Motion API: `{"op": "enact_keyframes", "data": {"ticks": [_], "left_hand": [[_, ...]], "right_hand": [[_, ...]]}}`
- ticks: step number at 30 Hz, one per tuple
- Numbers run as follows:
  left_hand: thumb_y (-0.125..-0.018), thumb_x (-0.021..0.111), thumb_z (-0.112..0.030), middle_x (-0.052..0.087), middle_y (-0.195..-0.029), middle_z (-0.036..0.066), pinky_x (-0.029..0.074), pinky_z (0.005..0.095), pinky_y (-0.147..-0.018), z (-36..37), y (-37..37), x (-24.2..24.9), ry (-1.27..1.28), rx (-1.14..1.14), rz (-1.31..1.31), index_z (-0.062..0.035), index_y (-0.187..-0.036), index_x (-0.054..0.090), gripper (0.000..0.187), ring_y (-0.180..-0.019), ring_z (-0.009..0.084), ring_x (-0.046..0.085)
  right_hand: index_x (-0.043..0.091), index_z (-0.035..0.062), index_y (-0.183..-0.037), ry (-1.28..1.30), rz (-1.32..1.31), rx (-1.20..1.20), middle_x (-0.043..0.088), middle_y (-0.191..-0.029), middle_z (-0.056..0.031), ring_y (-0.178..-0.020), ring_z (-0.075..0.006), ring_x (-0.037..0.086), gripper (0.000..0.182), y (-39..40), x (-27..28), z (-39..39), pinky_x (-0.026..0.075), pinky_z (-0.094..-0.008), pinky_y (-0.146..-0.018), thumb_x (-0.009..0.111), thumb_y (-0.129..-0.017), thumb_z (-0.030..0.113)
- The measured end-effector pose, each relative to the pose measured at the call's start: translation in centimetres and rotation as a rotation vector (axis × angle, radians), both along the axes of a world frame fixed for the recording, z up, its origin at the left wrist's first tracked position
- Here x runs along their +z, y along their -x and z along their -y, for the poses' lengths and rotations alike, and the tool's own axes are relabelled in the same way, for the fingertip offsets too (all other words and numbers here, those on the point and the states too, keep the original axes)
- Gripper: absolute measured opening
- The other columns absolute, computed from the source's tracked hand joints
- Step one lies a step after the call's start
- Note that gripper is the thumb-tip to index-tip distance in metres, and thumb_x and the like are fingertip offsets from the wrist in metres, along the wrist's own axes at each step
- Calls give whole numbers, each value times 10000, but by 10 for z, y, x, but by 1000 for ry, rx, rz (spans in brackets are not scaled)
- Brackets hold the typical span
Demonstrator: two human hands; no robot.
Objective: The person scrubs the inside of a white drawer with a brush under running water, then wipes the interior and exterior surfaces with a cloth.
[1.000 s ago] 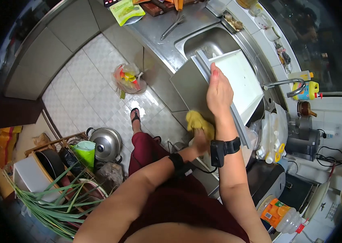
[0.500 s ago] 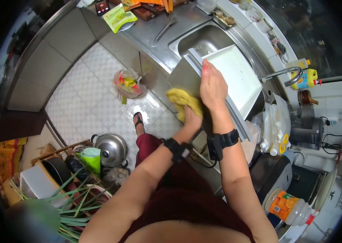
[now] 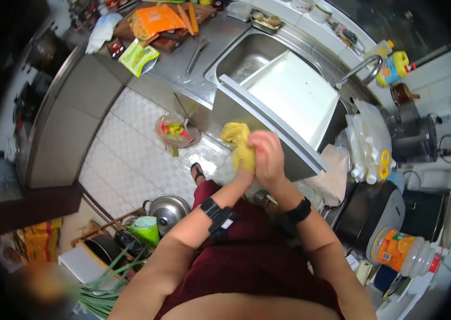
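We clutched a yellow cloth [image 3: 235,133] in front of the grey panel [image 3: 235,109] of a white drawer [image 3: 292,90], the fingers of our left hand [image 3: 244,166] closed on its folds and largely hidden by them. Our right hand [image 3: 269,160] was raised just beside the cloth, its fingers bent; we could not tell whether they gripped it. The drawer leaned over the sink [image 3: 246,60], near the faucet [image 3: 361,73]. A whisk [image 3: 196,57] and an orange packet [image 3: 160,20] lay on the worktop [image 3: 174,65], while a plastic bag [image 3: 178,134] sat on the tiled floor [image 3: 124,146].
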State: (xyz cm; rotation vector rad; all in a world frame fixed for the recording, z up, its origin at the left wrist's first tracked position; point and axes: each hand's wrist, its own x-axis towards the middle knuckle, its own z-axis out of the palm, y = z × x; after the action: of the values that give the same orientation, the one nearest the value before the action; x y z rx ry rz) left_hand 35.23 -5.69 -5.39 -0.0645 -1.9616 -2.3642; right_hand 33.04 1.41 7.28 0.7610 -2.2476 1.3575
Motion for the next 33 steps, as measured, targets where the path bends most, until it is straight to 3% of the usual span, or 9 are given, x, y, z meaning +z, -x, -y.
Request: {"op": "enact_keyframes", "data": {"ticks": [3,5,9,12,14,19,26,31,33], "left_hand": [[-980,358,-484,480,-1330,82,395,357,-1000,37,2,21,-762,-41,358,-61,-1355,419,569,-1183,237,485],[-960,297,-577,545,-1254,97,431,373,-968,56,8,41,-750,-80,327,-63,-1324,448,648,-1119,230,542],[-969,335,-537,565,-1192,102,442,370,-947,65,19,48,-650,-111,438,-59,-1297,459,592,-1069,236,565],[-981,440,-374,546,-1189,120,422,380,-943,49,21,64,-86,-191,645,-41,-1266,469,439,-1073,243,536],[-892,481,-129,453,-1217,219,396,404,-938,48,19,14,562,-289,-204,-3,-1209,487,342,-1059,356,478],[-830,533,-169,586,-1080,265,434,439,-917,72,56,69,1025,-973,-169,32,-1045,607,304,-1027,394,552],[-789,603,-181,648,-939,183,501,429,-758,77,100,105,1398,-1309,-567,-9,-865,647,194,-831,364,632],[-791,674,-210,651,-961,177,504,404,-770,80,118,140,1111,-1490,-679,-1,-874,658,226,-877,353,622],[-852,660,-223,663,-949,158,502,351,-773,77,125,159,904,-1541,-715,11,-932,661,247,-883,297,635]], "right_hand": [[574,1,-848,71,379,36,595,-889,-122,-785,-240,549,242,-26,-23,-24,448,-330,-727,400,-956,130],[589,18,-882,198,802,90,611,-852,-54,-761,-129,562,275,-34,-42,-33,456,-259,-684,424,-991,209],[550,77,-1122,557,1174,80,600,-1036,-4,-958,-105,563,255,-32,-74,-15,469,-252,-795,474,-985,279],[481,114,-1228,773,1254,-119,535,-1195,-11,-1080,-110,509,313,-30,-75,11,451,-291,-870,443,-993,317],[438,128,-1314,1098,1246,-226,491,-1268,-39,-1147,-158,482,445,-32,-87,31,414,-350,-953,406,-986,427],[503,146,-1265,1807,1247,57,545,-1265,-50,-1167,-192,520,428,-45,-112,46,427,-393,-973,408,-973,444],[518,147,-1243,1849,893,-245,558,-1229,-49,-1112,-189,547,361,-43,-135,104,439,-366,-949,444,-973,375],[529,82,-1232,1319,500,-828,549,-1212,-88,-1110,-217,526,329,-46,-155,131,413,-353,-958,537,-917,177],[577,43,-1164,836,263,-1038,532,-1204,-145,-1130,-287,501,335,-44,-134,126,389,-370,-985,608,-832,72]]}}
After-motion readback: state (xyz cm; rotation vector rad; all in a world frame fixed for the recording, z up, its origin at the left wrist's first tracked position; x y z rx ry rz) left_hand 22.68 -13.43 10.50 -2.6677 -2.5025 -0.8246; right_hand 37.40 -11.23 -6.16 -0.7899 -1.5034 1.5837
